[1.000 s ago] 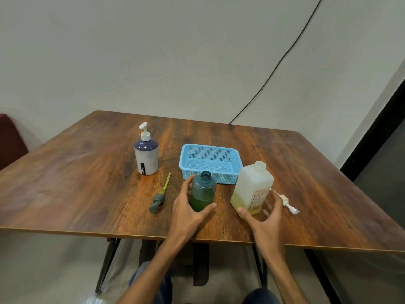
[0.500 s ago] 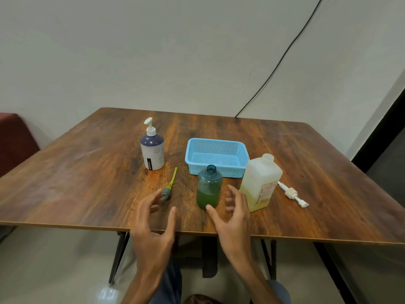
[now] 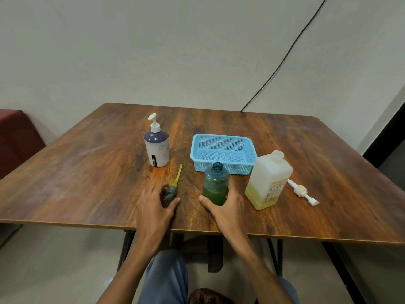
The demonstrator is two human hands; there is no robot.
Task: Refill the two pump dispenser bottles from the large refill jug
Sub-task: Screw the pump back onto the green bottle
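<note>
A person's right hand [image 3: 226, 208] is gripping the open green bottle [image 3: 215, 183], fingers wrapping its lower half. The bottle is standing upright near the counter [image 3: 87, 183] front edge, beside the refill jug [image 3: 268, 178]. The left hand [image 3: 154, 207] is curling its fingers round the grey pump [image 3: 171, 191] (yellow tube pointing away). This looks like recapping: the tube needs lifting, then threading into the narrow neck. The bottle is translucent teal, with green liquid filling its lower part.

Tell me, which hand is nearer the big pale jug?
Right. The right hand holds the green bottle just beside the jug; the left hand is farther off, on the grey pump.
</note>
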